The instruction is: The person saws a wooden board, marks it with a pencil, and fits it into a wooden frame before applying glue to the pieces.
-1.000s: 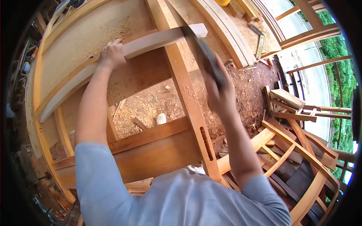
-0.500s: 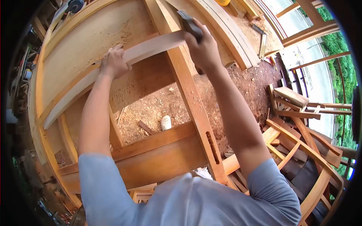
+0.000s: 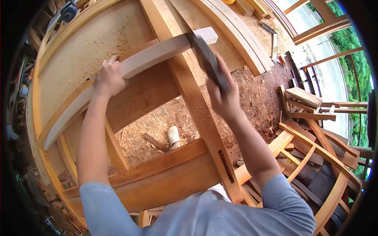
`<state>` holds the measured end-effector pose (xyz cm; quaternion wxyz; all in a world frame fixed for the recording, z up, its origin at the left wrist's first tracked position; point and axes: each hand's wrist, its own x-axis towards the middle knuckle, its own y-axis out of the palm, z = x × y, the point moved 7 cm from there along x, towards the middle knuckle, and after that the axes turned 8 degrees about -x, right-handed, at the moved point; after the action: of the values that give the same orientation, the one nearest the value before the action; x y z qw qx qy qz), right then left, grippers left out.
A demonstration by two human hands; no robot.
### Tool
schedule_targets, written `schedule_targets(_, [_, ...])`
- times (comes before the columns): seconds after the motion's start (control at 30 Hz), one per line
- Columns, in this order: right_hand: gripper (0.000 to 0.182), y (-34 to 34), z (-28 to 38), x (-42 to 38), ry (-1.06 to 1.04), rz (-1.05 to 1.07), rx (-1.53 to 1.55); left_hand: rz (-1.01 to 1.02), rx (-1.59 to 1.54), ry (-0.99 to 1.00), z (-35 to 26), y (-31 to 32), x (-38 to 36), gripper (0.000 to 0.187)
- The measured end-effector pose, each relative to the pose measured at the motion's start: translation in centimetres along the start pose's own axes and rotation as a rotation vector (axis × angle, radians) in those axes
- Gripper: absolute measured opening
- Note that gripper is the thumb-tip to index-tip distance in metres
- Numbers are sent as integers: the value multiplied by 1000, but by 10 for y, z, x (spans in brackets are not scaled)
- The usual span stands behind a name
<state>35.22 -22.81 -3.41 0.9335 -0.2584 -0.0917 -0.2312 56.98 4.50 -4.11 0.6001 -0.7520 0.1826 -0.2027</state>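
Note:
A long curved pale board (image 3: 153, 56) lies across the wooden frame (image 3: 195, 100). My left hand (image 3: 109, 78) is closed around the board left of its middle. My right hand (image 3: 224, 92) is wrapped round the handle of a dark saw (image 3: 208, 61), whose blade runs up and left across the board near its right end. The blade is partly blurred where it meets the wood. Sawdust lies on the panel (image 3: 98, 51) beyond the board.
A light clog (image 3: 173, 135) stands on the shaving-covered floor (image 3: 157, 118) below the frame. Chair-like wooden frames (image 3: 307, 157) are piled at the right. A square (image 3: 274, 43) lies at the upper right, and a power tool (image 3: 68, 12) at the upper left.
My right hand has moved down toward my body with the saw, and more of the board's right end shows. The view has shifted slightly. My left hand keeps its hold.

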Motion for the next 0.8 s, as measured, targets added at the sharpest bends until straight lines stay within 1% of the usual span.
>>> schedule_targets(0.03, [62,4,2,21,5,-16,13,5,-4,-3,2,-2,3,53])
schedule_targets(0.1, [61,4,19,35,2,-10,29,-18,4,8,7,7,5,51])
schedule_targets(0.17, [60,5,26,37,137,40,-6,-49,34,33,7,2,5,50])
schedule_targets(0.2, [62,2,40,45,235,75,-25,-23,36,22,2,-1,3,50])
schedule_targets(0.23, [60,1,47,53,248,78,-37,1,35,10,0,-1,2,51])
schedule_targets(0.3, [59,1,45,50,258,88,-49,-23,36,4,1,-3,1,52])
schedule_targets(0.33, [58,-3,44,37,175,53,-49,-40,26,4,-1,-4,-1,53])
schedule_targets(0.37, [57,-11,45,18,100,9,-52,-31,23,14,7,4,1,53])
schedule_targets(0.43, [58,-51,47,-62,125,22,12,-145,30,72,26,19,13,68])
schedule_targets(0.47, [64,-73,39,-113,237,51,-42,-136,17,76,13,9,8,68])
schedule_targets(0.5, [66,-95,49,-161,421,112,41,-79,-19,24,-3,-9,3,76])
schedule_targets(0.53, [68,-117,59,-204,399,86,-23,-24,-55,-32,-10,-14,-1,83])
schedule_targets(0.57, [69,-140,64,-248,386,120,-58,-31,-32,6,-3,-7,2,94])
schedule_targets(0.6, [74,-156,80,-270,321,125,-71,-27,-39,-3,-5,-5,0,94])
schedule_targets(0.63, [75,-163,90,-279,278,74,96,-45,-39,-6,-7,-6,0,96])
schedule_targets(0.7, [75,-149,64,-249,265,3,30,-84,-13,21,-8,-10,1,98])
schedule_targets(0.73, [69,-113,67,-179,472,60,101,-87,-10,24,-8,-14,3,98])
schedule_targets(0.77, [63,-85,38,-118,234,128,-161,-68,-11,5,-9,-15,3,98])
schedule_targets(0.8, [56,-47,40,-44,266,103,-202,-38,-17,-12,-12,-12,0,97])
